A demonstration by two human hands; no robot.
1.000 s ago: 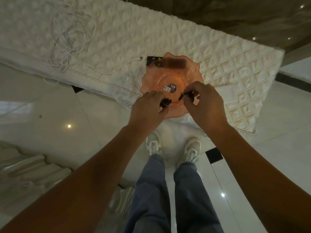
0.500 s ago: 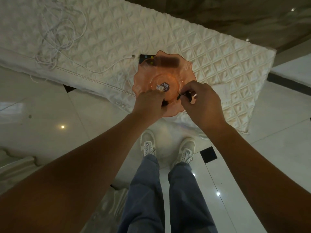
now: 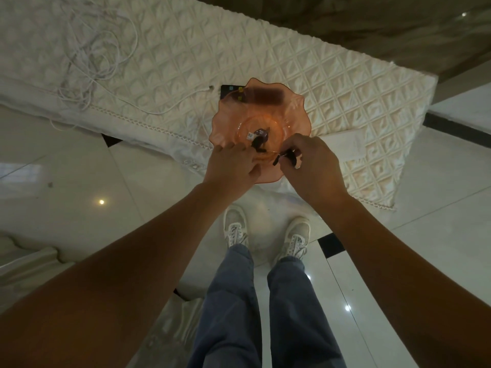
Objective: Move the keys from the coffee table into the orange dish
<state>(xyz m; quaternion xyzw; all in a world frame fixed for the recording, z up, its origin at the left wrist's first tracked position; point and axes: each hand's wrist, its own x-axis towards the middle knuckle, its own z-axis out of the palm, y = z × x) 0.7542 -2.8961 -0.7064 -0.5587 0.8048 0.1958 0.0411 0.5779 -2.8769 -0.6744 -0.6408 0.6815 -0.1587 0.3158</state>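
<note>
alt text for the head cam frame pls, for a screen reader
Seen from above, the left hand sets a black key into a wavy-rimmed translucent orange glass dish on a quilted white cloth. The right hand pinches another black key at the rim.

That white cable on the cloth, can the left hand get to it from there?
Probably yes. The white cable lies bare on the cloth, left of the orange dish, and nothing blocks the left hand.
</note>
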